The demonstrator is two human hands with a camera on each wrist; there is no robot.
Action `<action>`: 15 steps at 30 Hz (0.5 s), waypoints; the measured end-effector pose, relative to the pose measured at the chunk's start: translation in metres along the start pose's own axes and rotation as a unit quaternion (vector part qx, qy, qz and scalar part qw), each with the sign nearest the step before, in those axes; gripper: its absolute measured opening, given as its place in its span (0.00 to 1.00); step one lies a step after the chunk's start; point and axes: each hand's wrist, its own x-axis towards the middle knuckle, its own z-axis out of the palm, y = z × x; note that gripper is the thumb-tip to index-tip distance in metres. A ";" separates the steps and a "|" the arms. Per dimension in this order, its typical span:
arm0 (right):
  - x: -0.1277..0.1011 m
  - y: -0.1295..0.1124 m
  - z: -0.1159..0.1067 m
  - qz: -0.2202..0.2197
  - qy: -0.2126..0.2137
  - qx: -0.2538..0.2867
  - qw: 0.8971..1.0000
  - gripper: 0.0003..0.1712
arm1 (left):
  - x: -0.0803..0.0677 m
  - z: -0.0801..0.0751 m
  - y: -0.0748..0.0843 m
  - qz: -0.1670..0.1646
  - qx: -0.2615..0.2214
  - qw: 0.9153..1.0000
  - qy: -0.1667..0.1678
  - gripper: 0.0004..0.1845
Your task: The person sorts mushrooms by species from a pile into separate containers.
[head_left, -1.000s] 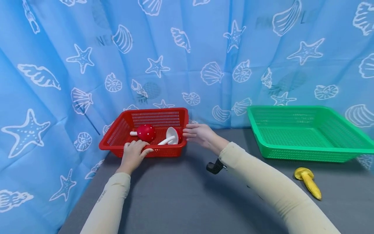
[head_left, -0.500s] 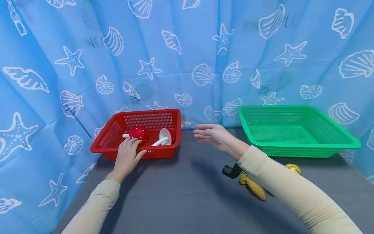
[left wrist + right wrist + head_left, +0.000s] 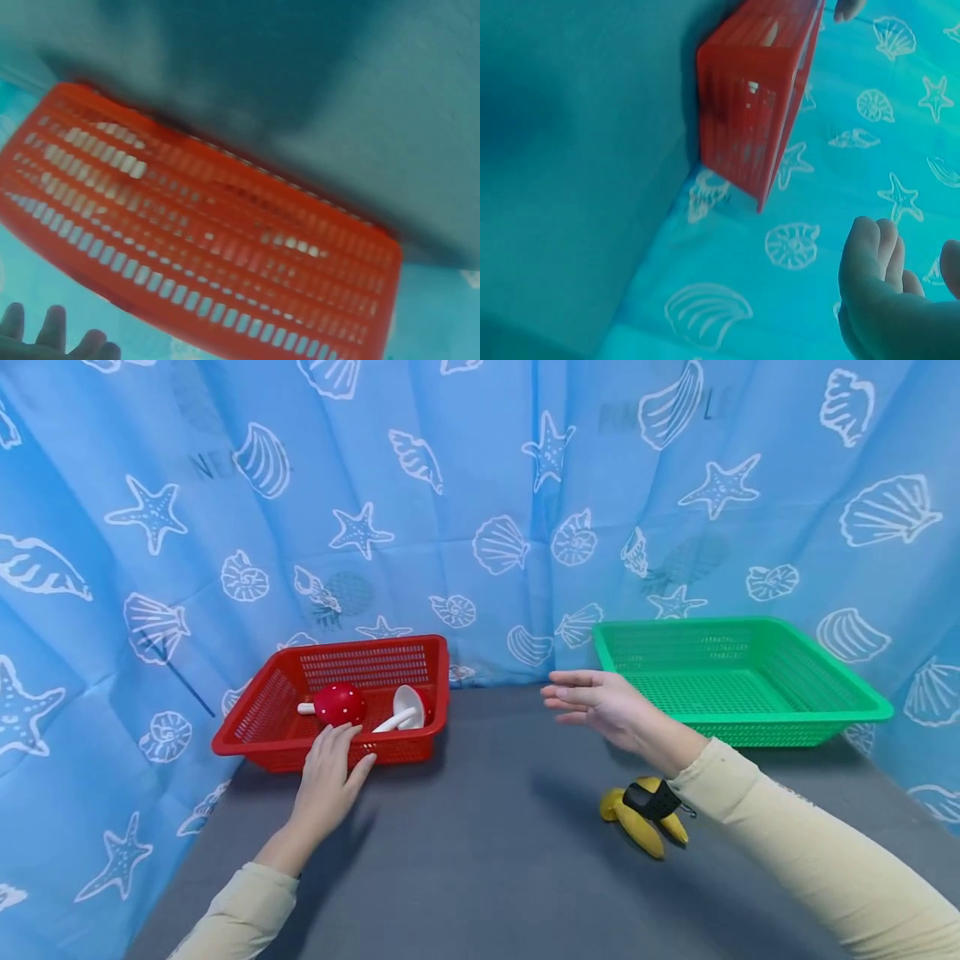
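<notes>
A red basket (image 3: pixel 258 702) stands at the left against the curtain. Inside lie a red white-dotted toy mushroom (image 3: pixel 339 703) and a white toy mushroom (image 3: pixel 405 710). My left hand (image 3: pixel 330 768) lies flat with straight fingers touching the basket's front wall and holds nothing. Over the table between the two baskets, my right hand (image 3: pixel 600 702) hovers open and empty, palm to the left. The left wrist view shows the red basket (image 3: pixel 202 247) blurred, with my fingertips (image 3: pixel 45 337) at the bottom left. The right wrist view shows the red basket (image 3: pixel 754 97) and my fingers (image 3: pixel 877 285).
A green basket (image 3: pixel 750 720) with nothing in it stands at the right. A yellow toy mushroom (image 3: pixel 637 831) lies on the grey table (image 3: pixel 487 860) beneath my right wrist, partly hidden by a black strap. A blue seashell curtain (image 3: pixel 480 485) closes off the back and sides.
My right hand has drawn away from the red basket's right corner and moved right toward the green basket. My left hand's fingers slid back from the rim to the front wall.
</notes>
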 end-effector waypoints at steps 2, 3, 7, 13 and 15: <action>-0.005 -0.002 -0.005 -0.001 0.007 -0.011 1.000 0.31 | -0.004 -0.001 0.005 -0.005 -0.022 1.000 -0.007 0.29; -0.008 -0.002 -0.007 -0.002 0.011 -0.020 1.000 0.31 | -0.006 -0.001 0.007 -0.009 -0.034 0.999 -0.012 0.29; -0.019 -0.002 -0.017 -0.007 0.019 -0.064 0.998 0.32 | -0.013 0.000 0.017 -0.030 -0.083 0.995 -0.038 0.29; -0.036 0.000 -0.035 -0.025 0.044 -0.163 0.985 0.33 | -0.017 0.001 0.033 -0.073 -0.160 0.981 -0.087 0.31; -0.041 0.000 -0.041 -0.032 0.054 -0.196 0.979 0.33 | -0.018 0.002 0.037 -0.084 -0.179 0.975 -0.099 0.32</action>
